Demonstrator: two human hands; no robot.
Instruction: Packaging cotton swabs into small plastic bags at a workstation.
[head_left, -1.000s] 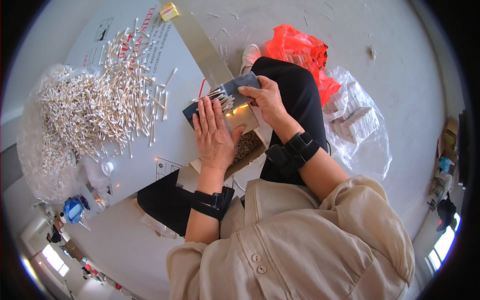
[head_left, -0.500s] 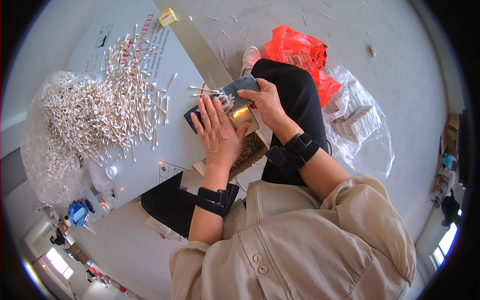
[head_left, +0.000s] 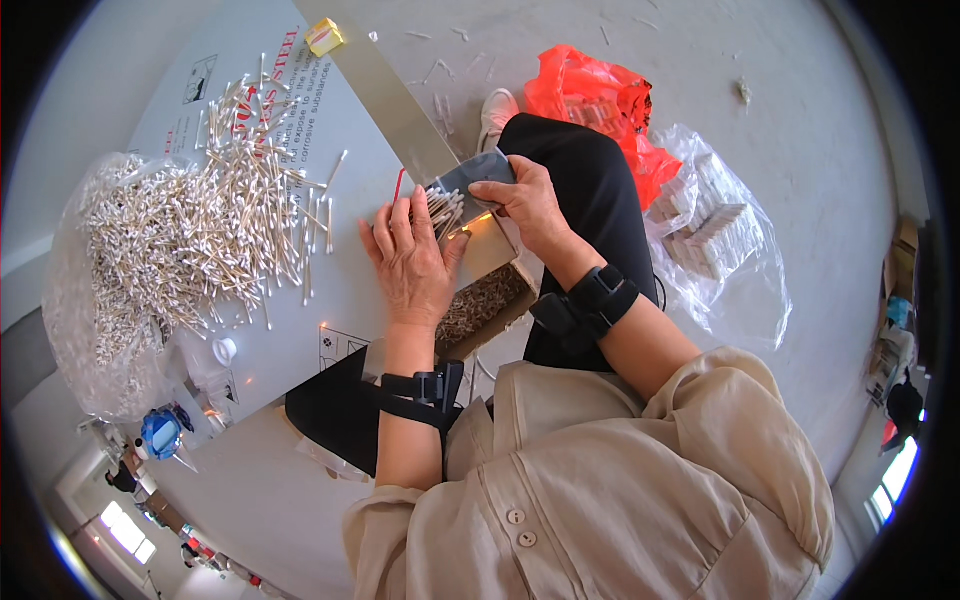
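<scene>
Left hand (head_left: 410, 262) shifted leftward | grip unclear | right fingers (head_left: 527, 173) pinch grey sheet (head_left: 465, 175)

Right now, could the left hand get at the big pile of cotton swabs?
Probably yes: the pile lies left of the left hand, with flat tabletop between them, though that hand touches a small bundle of swabs.

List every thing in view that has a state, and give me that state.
Left hand: open, at the swab bunch
Right hand: closed on the dark sheet
Dark sheet: gripped at one end
Swab bunch: gathered between the hands
Cardboard box: open
Left clear bag: open, loose swabs spilling out
Right clear bag: holding white packs
Red bag: crumpled
</scene>
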